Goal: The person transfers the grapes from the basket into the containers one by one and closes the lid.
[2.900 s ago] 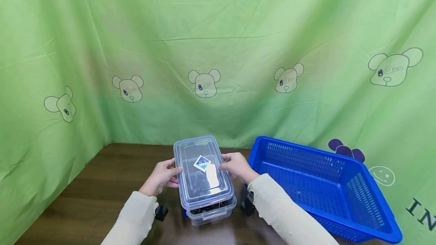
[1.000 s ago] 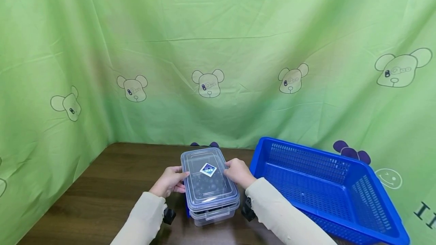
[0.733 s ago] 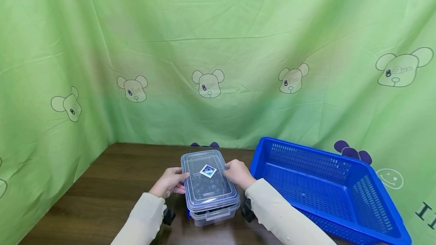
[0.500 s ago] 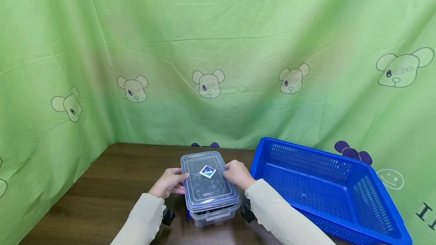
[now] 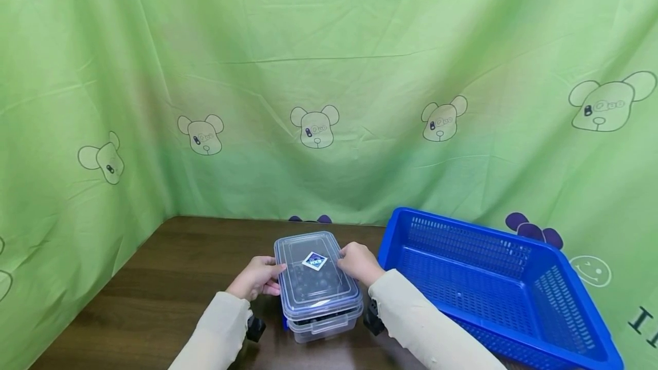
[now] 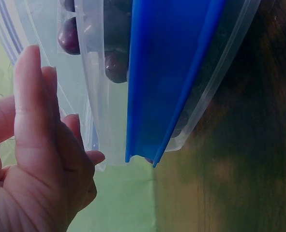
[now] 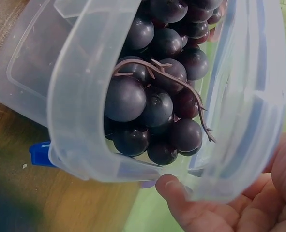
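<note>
On the table (image 5: 205, 267) sits a clear box (image 5: 326, 330) of dark grapes (image 7: 126, 98), its lid (image 5: 319, 287) just above – a gap shows at the near end. The left hand (image 5: 257, 278) pinches the lid's left edge, the right hand (image 5: 361, 263) its right. Rightward stands a blue basket (image 5: 462, 281) – behind, a green curtain (image 5: 370, 181).

Table (image 5: 169, 278) bottom of frame, curtain (image 5: 329, 44) behind. Container (image 5: 326, 327) bottom centre on table, grapes (image 7: 157, 101) inside, lid (image 5: 313, 287) over it; left hand (image 5: 257, 277) at lid's left edge, right hand (image 5: 360, 261) at right. Basket (image 5: 462, 284) lower right.
</note>
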`<act>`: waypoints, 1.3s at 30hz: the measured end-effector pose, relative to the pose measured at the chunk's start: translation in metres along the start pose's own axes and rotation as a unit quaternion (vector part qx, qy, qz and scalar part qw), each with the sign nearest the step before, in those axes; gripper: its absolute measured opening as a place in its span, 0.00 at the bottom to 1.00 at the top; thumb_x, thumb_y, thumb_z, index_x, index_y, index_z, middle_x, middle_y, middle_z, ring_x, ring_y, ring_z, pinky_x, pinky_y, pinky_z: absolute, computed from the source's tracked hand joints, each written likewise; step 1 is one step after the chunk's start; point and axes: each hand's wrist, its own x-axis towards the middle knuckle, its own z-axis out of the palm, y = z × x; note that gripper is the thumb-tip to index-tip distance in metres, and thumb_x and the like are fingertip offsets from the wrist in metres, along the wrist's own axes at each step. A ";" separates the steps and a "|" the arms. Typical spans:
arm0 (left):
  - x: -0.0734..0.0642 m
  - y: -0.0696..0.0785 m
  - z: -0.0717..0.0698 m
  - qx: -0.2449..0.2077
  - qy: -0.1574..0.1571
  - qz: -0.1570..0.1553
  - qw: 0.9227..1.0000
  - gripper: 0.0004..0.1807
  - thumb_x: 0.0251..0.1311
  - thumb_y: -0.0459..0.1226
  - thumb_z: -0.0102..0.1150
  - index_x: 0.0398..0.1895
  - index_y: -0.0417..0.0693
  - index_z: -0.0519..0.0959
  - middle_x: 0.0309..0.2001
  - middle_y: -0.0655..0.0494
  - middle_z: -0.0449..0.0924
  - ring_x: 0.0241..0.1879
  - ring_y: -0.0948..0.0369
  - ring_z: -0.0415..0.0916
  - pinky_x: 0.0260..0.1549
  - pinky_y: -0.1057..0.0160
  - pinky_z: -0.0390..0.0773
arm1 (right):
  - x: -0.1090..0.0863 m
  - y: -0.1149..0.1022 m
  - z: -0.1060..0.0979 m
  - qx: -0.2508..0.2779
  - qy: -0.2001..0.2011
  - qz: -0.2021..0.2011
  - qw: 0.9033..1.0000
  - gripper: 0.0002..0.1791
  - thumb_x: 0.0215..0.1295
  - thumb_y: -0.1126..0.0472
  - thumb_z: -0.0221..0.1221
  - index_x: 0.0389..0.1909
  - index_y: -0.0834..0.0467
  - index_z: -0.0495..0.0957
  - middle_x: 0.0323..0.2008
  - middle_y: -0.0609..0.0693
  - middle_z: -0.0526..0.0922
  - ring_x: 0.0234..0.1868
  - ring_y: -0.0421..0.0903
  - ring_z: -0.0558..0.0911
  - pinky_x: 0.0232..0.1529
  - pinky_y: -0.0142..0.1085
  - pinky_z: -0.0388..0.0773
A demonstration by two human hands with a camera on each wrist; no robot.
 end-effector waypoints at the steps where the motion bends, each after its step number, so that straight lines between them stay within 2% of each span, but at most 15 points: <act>1: 0.000 0.000 0.000 0.001 0.000 0.000 1.000 0.20 0.67 0.30 0.53 0.57 0.22 0.66 0.21 0.49 0.72 0.11 0.64 0.71 0.13 0.69 0.76 | 0.000 0.000 0.000 0.001 -0.001 -0.001 1.000 0.24 0.58 0.71 0.55 0.08 0.54 0.58 0.10 0.43 0.54 0.13 0.37 0.56 0.16 0.27 0.52; 3: -0.001 0.000 0.001 0.001 -0.003 0.003 1.000 0.19 0.67 0.30 0.52 0.55 0.22 0.67 0.21 0.49 0.72 0.11 0.64 0.71 0.13 0.70 0.76 | -0.001 0.000 0.001 0.003 0.001 -0.004 1.000 0.26 0.57 0.71 0.55 0.08 0.52 0.54 0.10 0.42 0.51 0.13 0.37 0.54 0.16 0.27 0.51; 7: -0.001 0.000 0.002 -0.002 -0.010 0.004 1.000 0.17 0.67 0.30 0.52 0.53 0.23 0.68 0.20 0.50 0.72 0.11 0.65 0.71 0.13 0.71 0.75 | -0.002 0.001 0.001 -0.004 0.005 -0.005 1.000 0.26 0.57 0.71 0.55 0.07 0.52 0.54 0.10 0.42 0.51 0.14 0.38 0.53 0.17 0.28 0.50; 15: 0.000 0.000 0.003 0.019 0.001 -0.014 1.000 0.21 0.67 0.31 0.53 0.57 0.23 0.67 0.23 0.48 0.73 0.12 0.64 0.71 0.14 0.70 0.76 | -0.003 0.000 0.002 -0.006 -0.004 0.007 1.000 0.26 0.58 0.71 0.55 0.06 0.53 0.56 0.09 0.43 0.52 0.14 0.39 0.55 0.17 0.29 0.51; 31: 0.000 -0.001 0.004 0.028 -0.004 -0.005 1.000 0.17 0.66 0.30 0.53 0.52 0.25 0.70 0.23 0.47 0.74 0.12 0.63 0.72 0.13 0.69 0.76 | -0.004 0.000 0.004 -0.032 0.003 -0.010 0.999 0.24 0.55 0.74 0.52 0.07 0.53 0.55 0.11 0.43 0.51 0.14 0.39 0.54 0.17 0.29 0.50; 39: 0.000 -0.004 0.002 0.032 -0.013 -0.004 0.999 0.19 0.67 0.30 0.53 0.56 0.24 0.68 0.23 0.47 0.74 0.11 0.65 0.71 0.13 0.70 0.75 | -0.005 -0.002 0.005 -0.030 -0.007 -0.001 1.000 0.22 0.55 0.75 0.51 0.09 0.53 0.57 0.12 0.44 0.54 0.15 0.40 0.58 0.17 0.29 0.53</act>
